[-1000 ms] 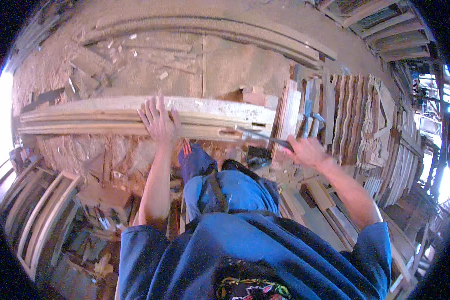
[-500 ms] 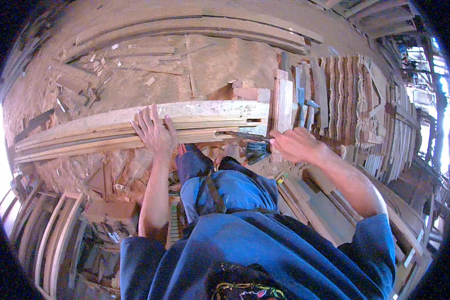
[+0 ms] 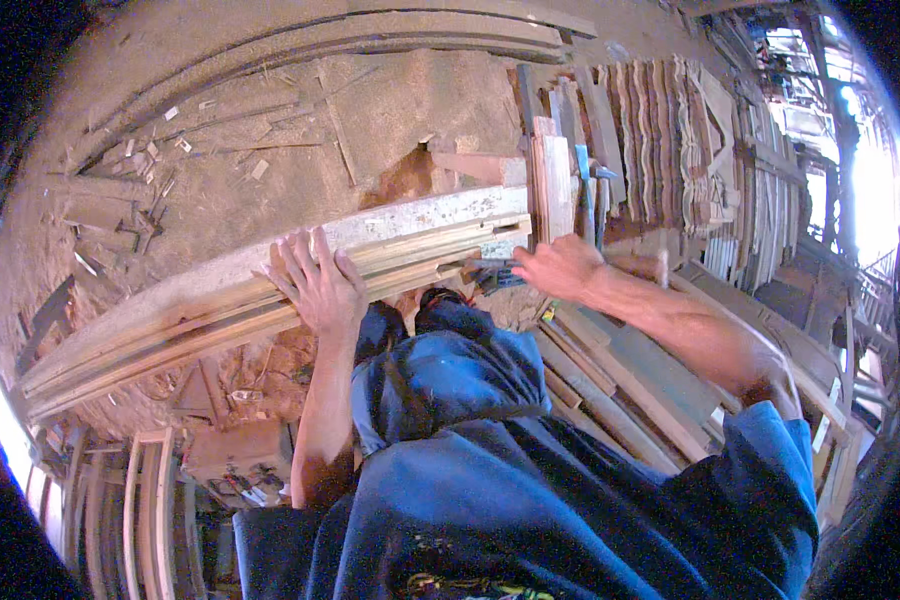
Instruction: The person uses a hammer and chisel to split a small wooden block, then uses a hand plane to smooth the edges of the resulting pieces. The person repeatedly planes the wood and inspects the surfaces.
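Observation:
My left hand (image 3: 320,287) lies spread and flat on top of several pale wooden strips (image 3: 395,263), pressing near their middle. The strips lie side by side along a thick, weathered beam (image 3: 430,212). A slot shows near the right end of one strip. My right hand (image 3: 563,268) is closed around a dark, narrow tool (image 3: 494,266) beside the strips' right ends. The tool points left toward the end of the nearest strip. My fingers and blur hide its exact kind.
Upright boards (image 3: 552,185) and a blue-headed tool (image 3: 592,172) stand beyond my right hand. Wavy-edged planks (image 3: 650,140) are stacked farther right. Long timbers (image 3: 610,380) lie below my right forearm. Offcuts (image 3: 135,215) litter the sawdust-covered ground at far left.
The whole view has shifted and tilted slightly. My right hand and the dark tool have shifted a little left and up in view. My left hand stays spread on the strips.

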Motion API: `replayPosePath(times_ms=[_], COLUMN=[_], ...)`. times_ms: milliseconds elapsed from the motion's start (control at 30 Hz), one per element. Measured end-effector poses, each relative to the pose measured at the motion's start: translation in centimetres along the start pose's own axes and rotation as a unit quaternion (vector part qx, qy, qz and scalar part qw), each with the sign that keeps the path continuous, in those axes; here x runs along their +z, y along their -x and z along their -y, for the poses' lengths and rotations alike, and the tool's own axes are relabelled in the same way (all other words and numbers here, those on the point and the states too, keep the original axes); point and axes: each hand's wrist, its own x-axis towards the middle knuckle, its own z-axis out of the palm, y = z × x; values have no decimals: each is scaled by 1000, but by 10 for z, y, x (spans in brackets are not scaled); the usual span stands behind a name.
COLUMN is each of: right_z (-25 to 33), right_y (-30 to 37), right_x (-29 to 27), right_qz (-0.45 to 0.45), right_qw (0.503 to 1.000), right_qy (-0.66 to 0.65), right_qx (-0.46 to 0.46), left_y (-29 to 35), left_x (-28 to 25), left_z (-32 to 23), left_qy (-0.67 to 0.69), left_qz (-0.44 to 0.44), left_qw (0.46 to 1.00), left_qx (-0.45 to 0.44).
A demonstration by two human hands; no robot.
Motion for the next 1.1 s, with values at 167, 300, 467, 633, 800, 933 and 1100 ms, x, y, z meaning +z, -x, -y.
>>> replayPosePath(times_ms=[167,300,467,633,800,933,1100], right_z=[-31,-33,-21,-40,-49,-39,-10], right_y=[-15,-18,-22,11,34,29,29], right_x=[20,31,38,43,48,34,3], right_qz=[20,10,-16,-112,-105,-77,-72], right_qw=[998,997,998,990,994,996,996], right_qy=[-36,-53,-38,-56,-34,-49,51], right_qx=[-37,-50,-42,-66,-17,12,-21], left_y=[0,1,5,6,8,6,6], left_x=[1,1,2,0,1,5,4], left_z=[-1,-2,-4,-2,-1,-2,-1], left_qy=[15,-3,-14,-22,-24,-9,-11], left_qz=[-28,-39,-48,-55,-91,-79,-77], left_qw=[1000,999,999,998,996,997,997], left_qx=[-3,-5,0,3,-5,-10,-15])
